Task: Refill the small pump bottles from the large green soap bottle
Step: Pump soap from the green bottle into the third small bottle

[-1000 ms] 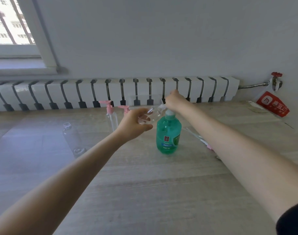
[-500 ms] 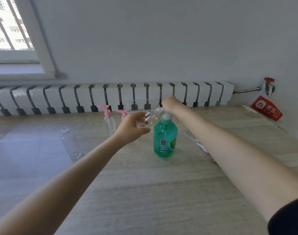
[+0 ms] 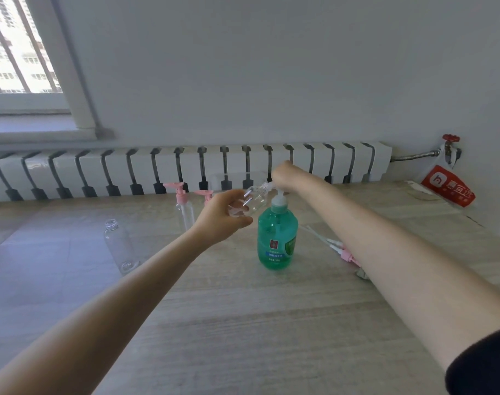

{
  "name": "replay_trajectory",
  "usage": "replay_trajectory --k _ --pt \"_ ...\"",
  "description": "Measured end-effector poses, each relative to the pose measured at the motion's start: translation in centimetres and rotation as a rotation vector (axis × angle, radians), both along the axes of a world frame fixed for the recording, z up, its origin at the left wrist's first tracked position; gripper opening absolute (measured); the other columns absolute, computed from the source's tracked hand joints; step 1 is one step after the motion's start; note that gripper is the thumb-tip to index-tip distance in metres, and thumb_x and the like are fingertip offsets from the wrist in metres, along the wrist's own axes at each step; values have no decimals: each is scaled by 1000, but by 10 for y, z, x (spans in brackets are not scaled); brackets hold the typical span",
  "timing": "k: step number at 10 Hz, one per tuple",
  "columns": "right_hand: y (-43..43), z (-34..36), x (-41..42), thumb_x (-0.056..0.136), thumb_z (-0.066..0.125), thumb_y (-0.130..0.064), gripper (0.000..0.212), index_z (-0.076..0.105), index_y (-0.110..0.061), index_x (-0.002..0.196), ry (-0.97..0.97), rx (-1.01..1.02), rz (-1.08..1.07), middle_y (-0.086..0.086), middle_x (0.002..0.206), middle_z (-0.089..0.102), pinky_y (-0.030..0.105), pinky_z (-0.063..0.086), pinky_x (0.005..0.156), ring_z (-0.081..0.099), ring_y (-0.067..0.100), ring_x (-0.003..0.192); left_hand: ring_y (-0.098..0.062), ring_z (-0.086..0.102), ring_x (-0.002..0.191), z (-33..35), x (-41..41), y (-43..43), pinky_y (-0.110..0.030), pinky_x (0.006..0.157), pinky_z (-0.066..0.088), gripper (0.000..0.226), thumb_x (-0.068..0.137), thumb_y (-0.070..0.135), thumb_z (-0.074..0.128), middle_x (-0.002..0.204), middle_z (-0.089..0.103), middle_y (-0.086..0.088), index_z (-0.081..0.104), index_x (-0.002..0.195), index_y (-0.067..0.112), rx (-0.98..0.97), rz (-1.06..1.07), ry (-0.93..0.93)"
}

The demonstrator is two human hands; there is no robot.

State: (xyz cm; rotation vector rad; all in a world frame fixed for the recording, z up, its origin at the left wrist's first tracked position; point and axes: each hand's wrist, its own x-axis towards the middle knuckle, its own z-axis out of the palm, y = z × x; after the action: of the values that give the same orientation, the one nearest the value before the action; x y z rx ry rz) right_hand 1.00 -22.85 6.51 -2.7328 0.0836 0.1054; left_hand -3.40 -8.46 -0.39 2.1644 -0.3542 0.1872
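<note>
The large green soap bottle (image 3: 276,238) stands upright in the middle of the wooden surface, its white pump on top. My right hand (image 3: 285,175) rests on the pump head from above. My left hand (image 3: 221,219) grips a small clear bottle (image 3: 253,199), tilted with its open neck up against the pump spout. A capless clear bottle (image 3: 120,246) stands to the left. Behind my left hand stand a small bottle with a pink pump (image 3: 183,205) and a second pink pump top (image 3: 206,195), partly hidden.
Loose pink-and-white pump tops (image 3: 340,250) lie right of the green bottle, partly under my right forearm. A white radiator (image 3: 186,166) runs along the back wall. A red bag (image 3: 448,186) hangs at the far right below a valve.
The view has dipped slightly, so everything sits lower in frame. My right hand has stayed on the pump and my left hand keeps the small bottle at the spout.
</note>
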Motion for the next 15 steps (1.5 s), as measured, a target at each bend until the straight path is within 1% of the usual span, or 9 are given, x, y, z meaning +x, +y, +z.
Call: replay_trajectory --k 2,3,5,7,8,9,10,11,15 --pt "-5 -16 9 98 26 2 29 34 -6 72 -3 221 -23 7 76 31 21 23 53 24 11 59 -14 61 99 -5 1 -1 -38 99 48 51 79 3 71 104 62 1 55 127 8 13 6 -2" --pt "-6 -20 18 98 30 -3 21 43 7 111 28 263 -25 7 77 34 24 31 59 28 12 60 -14 60 102 -9 2 0 -40 102 45 54 79 5 72 105 64 0 53 129 7 21 8 12" --pt "-5 -21 16 97 33 -8 37 33 -1 133 58 306 -41 7 81 40 26 27 50 36 13 64 -16 60 105 -11 4 1 -41 102 45 54 79 6 72 105 63 1 53 129 6 16 8 17" --pt "-6 -21 17 96 35 -8 31 40 -2 126 66 280 -22 7 76 38 26 30 52 37 14 63 -17 59 107 -10 3 1 -41 102 45 54 80 7 71 113 64 -5 52 131 7 18 5 21" --pt "-7 -21 14 96 32 -2 22 39 -3 75 22 270 -50 5 70 28 27 30 57 27 13 58 -17 59 107 -9 1 0 -41 102 46 54 80 6 71 112 63 -4 52 130 7 3 2 29" --pt "-6 -13 16 96 31 1 21 44 1 80 36 240 -15 5 70 28 22 24 51 26 12 58 -16 60 105 -6 -1 -2 -42 100 47 49 81 7 70 105 64 1 54 127 10 -22 -12 36" --pt "-7 -7 20 95 35 -3 36 37 8 130 10 272 -48 4 73 34 22 26 49 32 12 59 -14 60 101 -2 -1 -4 -36 98 48 46 82 5 69 100 61 6 55 125 9 -28 -18 30" --pt "-7 -10 22 95 36 -3 41 34 7 134 11 236 -24 5 73 35 23 26 48 32 12 59 -12 60 100 -1 -2 -4 -37 98 49 43 82 5 68 97 61 8 55 124 10 -25 -23 28" --pt "-10 -21 28 97 32 0 35 26 -10 64 7 126 50 8 76 33 22 26 50 30 13 60 -10 62 96 -8 0 -3 -36 97 50 40 83 7 68 99 64 4 57 122 12 -43 -36 36"
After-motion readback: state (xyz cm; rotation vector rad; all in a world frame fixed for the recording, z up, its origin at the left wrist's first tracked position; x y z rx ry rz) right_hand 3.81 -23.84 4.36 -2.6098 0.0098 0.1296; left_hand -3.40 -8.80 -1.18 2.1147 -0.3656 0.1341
